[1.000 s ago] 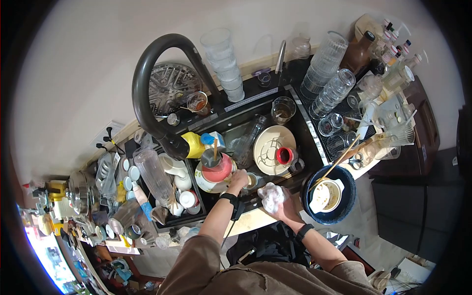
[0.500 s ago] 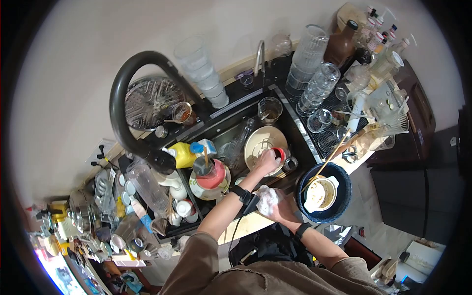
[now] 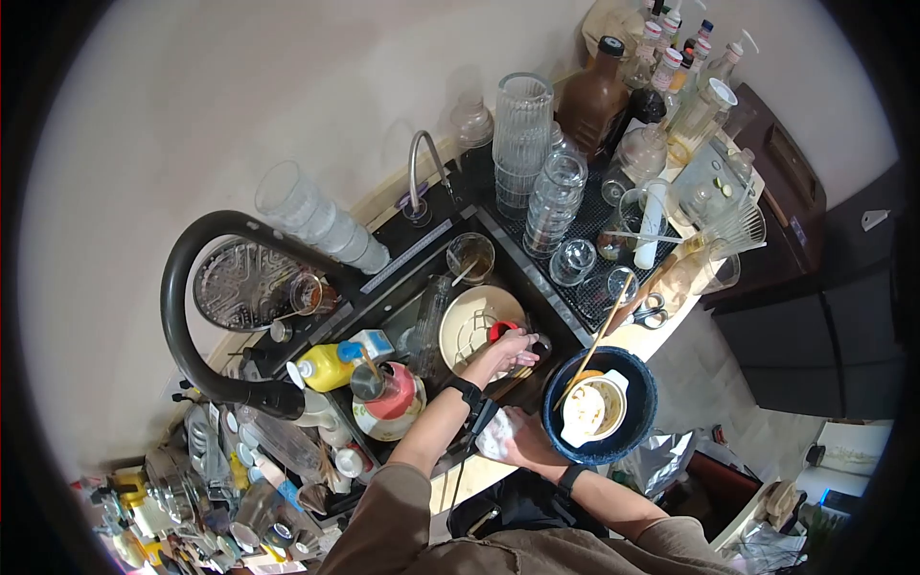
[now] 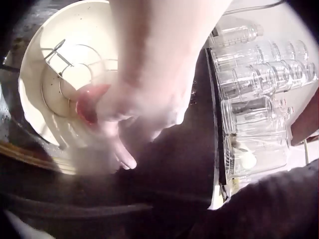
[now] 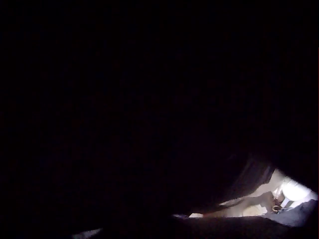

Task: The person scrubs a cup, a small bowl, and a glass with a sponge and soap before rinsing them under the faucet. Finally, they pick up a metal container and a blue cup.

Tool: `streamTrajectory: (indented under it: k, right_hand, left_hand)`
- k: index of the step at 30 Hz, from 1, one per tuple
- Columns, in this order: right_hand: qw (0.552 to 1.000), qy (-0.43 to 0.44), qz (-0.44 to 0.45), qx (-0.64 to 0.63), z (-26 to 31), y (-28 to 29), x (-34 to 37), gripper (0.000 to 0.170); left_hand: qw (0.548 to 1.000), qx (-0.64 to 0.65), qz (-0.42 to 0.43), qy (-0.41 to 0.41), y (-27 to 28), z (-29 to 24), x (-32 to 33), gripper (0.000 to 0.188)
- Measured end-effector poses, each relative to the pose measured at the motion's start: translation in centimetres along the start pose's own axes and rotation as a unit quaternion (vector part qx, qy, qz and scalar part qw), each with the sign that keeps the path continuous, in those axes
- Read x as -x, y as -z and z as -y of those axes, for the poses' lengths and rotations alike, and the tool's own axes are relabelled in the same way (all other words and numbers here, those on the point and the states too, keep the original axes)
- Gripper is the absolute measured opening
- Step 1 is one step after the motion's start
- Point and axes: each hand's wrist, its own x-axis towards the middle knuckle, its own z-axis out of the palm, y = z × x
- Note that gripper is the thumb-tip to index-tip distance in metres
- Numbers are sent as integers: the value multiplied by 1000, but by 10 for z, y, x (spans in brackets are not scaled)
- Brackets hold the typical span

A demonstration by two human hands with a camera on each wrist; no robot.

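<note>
My left hand (image 3: 513, 352) reaches down into the sink, right at a small red cup (image 3: 500, 331) that sits in a cream bowl (image 3: 458, 331). In the left wrist view the hand partly covers the red cup (image 4: 89, 102); one finger extends past it, and blur leaves me unable to tell whether the fingers grip the cup. A wire rack shape (image 4: 60, 59) shows inside the bowl. Near the sink's front edge, my right hand (image 3: 527, 441) holds a foam-covered sponge (image 3: 494, 436). The right wrist view is almost wholly dark.
A dark blue basin (image 3: 645, 412) with a white pot (image 3: 604, 407) and chopsticks stands right of the hands. Stacked glasses (image 3: 554, 206) crowd the drain mat. Left in the sink are a pink bowl (image 3: 402, 393) and a yellow bottle (image 3: 326, 367); a black faucet (image 3: 177, 316) arches over.
My left hand has moved right from the small cup by the pink bowl to the red cup. The right hand keeps the foamy sponge near the front edge. The head view has turned right.
</note>
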Motion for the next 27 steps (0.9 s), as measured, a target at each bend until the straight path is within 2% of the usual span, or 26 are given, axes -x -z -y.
streamTrajectory:
  k: [2,3,6,9,10,11,12,15,16,17,18,19,20,23,24,27]
  right_hand:
    - [999,-5,32,-12,-11,-23,7,29]
    - [999,-1,42,-24,-5,-11,2,24]
    - [999,18,46,11,-4,-8,0,27]
    - [1000,21,9,-10,6,13,-7,28]
    - [999,30,12,-24,5,13,-6,32]
    - [998,9,-27,-47,1,-2,-2,30]
    - [995,-14,-66,-71,-10,-30,2,28]
    - [977,-37,-75,-198,-15,-40,3,32]
    - [997,29,-64,-13,-3,-9,-3,33]
    - [997,39,-68,-4,-11,-24,3,32]
    - [997,24,-76,-9,1,-1,-1,34]
    - [988,1,-70,-136,-5,-19,-5,35]
    - [993,5,-59,-100,-12,-29,4,37]
    - [1000,5,-18,-10,10,12,1,42]
    - [1000,-7,2,10,14,22,0,44]
    - [999,-18,-11,40,19,27,2,44]
  left_hand:
    - [999,42,-5,7,-4,-4,-3,55]
    - [999,50,-21,-4,-4,-1,-5,49]
    - [999,48,16,-7,13,3,0,49]
    - [995,81,54,8,28,-5,18,53]
    - [993,93,67,16,28,-7,30,55]
    - [996,86,12,-22,23,-7,40,62]
    - [991,125,40,-35,24,-13,54,59]
    - [977,206,21,-60,24,-22,89,53]
    - [972,226,17,-65,25,-25,98,49]
    - [965,252,20,-61,29,-27,107,47]
    - [959,277,24,-58,27,-33,120,46]
    - [947,301,-17,-109,14,-41,141,44]
    - [950,293,-7,-109,24,-42,145,45]
    - [949,292,-26,-117,25,-55,184,42]
    - [955,269,-37,-119,23,-60,201,40]
    - [965,168,-92,-182,12,-67,238,37]
